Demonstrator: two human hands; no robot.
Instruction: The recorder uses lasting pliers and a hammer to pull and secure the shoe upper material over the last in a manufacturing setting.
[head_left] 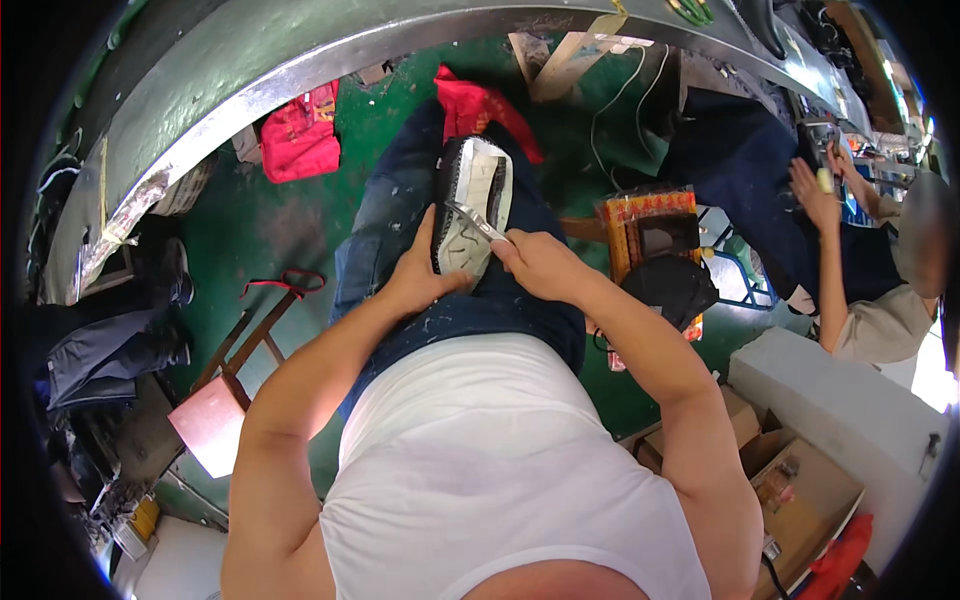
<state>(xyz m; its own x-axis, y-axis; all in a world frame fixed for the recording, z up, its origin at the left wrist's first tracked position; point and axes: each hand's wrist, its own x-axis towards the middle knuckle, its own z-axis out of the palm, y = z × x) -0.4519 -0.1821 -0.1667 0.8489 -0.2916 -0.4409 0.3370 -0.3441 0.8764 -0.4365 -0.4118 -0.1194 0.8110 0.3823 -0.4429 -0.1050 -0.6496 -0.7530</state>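
A shoe (458, 245) lies bottom up across my thighs, its dark upper showing along the left side and its cream underside facing me. My left hand (420, 272) is closed around the near end of the shoe, thumb on the underside. In my right hand (543, 264) is a slim silver metal hand tool (472, 216), its curved end touching the shoe's left edge. Whether it is pincers or a blade I cannot tell. A red cloth (480, 108) lies over my knees just beyond the shoe.
A metal-edged workbench (300, 70) curves across the far side. Another red bag-like item (302, 135) lies on the green floor. To the right are a black cap (670, 290), a co-worker's hand (815, 195) and an open cardboard box (805, 490). A stool (215, 420) stands at left.
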